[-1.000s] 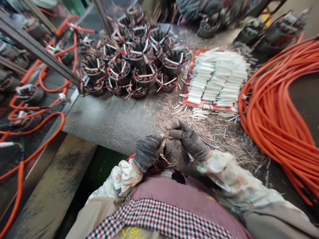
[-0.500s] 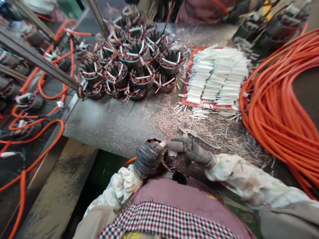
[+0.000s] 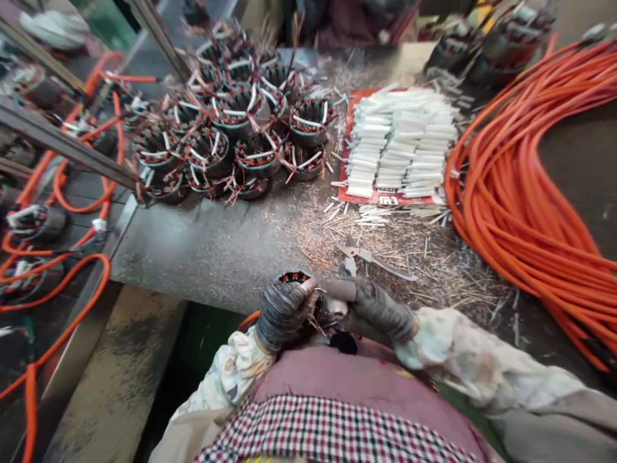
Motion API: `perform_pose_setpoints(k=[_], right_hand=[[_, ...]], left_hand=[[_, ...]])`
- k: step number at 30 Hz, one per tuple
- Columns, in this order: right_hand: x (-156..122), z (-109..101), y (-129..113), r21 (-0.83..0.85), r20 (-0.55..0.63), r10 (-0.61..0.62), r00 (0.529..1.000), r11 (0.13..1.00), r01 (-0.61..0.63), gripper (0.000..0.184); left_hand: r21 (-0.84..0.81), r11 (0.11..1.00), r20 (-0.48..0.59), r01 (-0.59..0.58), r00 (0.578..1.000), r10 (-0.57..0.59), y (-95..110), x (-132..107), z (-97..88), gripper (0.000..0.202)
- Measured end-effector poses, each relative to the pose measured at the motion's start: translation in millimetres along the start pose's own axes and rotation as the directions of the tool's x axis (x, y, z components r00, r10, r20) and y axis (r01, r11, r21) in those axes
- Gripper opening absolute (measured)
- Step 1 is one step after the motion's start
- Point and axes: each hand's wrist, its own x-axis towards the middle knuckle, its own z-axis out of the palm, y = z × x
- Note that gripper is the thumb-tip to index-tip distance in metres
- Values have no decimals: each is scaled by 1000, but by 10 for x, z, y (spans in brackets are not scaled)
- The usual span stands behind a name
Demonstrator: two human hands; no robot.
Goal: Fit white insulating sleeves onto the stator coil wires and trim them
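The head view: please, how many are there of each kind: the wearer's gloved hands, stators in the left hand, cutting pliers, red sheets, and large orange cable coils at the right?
Left hand and right hand, gloved: 2
Stator in the left hand: 1
Cutting pliers: 1
Red sheet: 1
Large orange cable coil: 1
Total: 6

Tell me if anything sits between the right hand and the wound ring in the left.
Only the left hand itself, whose fingers cover part of the wound ring. Nothing else visible separates it from the right hand. The pliers lie beyond the right hand, outside that gap.
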Motion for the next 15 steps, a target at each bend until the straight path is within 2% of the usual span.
perform_pose_setpoints(k=[1,3,4,5,6,8,9,11,13,15], right_hand=[[-72,69,-40,188,19,92,996,978,-94,61],[-211,115,-78,405,7,212,977,893,-196,59],[-253,86,-69,481,-40,275,961,848,-223,57],[-267,31,-43,505,-108,317,942,834,-222,54],[-254,-38,-5,475,-181,323,929,856,-205,48],[-173,-166,82,342,-235,250,939,926,-161,32],[-125,-196,113,297,-203,206,957,945,-141,27],[-68,-147,118,315,-56,151,987,941,-126,29],[-99,35,67,400,71,129,989,905,-146,42],[-210,250,26,473,117,112,987,867,-154,59]], left_hand=[[1,1000,15,-19,1000,19,-1,-11,0,30],[-12,999,34,-52,998,52,-7,-19,2,30],[-23,999,32,-49,998,50,-12,-16,5,30],[-35,999,23,-35,999,35,-19,-10,9,29],[-53,998,10,-17,1000,17,-26,-2,15,29],[-113,994,-6,14,1000,-15,-39,12,23,28],[-157,987,-6,29,1000,-30,-43,16,23,28],[-258,963,23,75,997,-71,-43,10,10,28],[-369,919,54,141,990,-130,-29,-14,-19,26],[-489,847,59,207,977,-205,0,-41,-57,23]])
